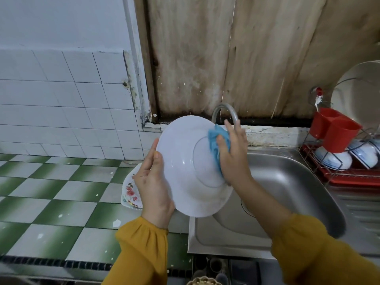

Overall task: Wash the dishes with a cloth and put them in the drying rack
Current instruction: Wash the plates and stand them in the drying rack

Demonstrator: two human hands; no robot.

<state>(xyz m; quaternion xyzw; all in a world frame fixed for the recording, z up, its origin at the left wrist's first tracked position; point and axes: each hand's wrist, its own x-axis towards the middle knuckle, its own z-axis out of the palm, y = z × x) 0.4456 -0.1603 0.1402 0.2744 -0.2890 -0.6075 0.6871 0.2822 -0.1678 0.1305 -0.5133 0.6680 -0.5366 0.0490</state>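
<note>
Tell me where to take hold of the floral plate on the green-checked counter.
Take the floral plate by its near rim, coming from the counter side. It lies flat, and the left hand and white plate cover its far right edge, so only that rim is exposed.

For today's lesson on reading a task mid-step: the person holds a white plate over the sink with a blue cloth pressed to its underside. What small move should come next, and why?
Probably sweep the blue cloth under the right hand across the rest of the white plate: it covers only the upper right edge, and the left hand steadies the opposite rim.
</note>
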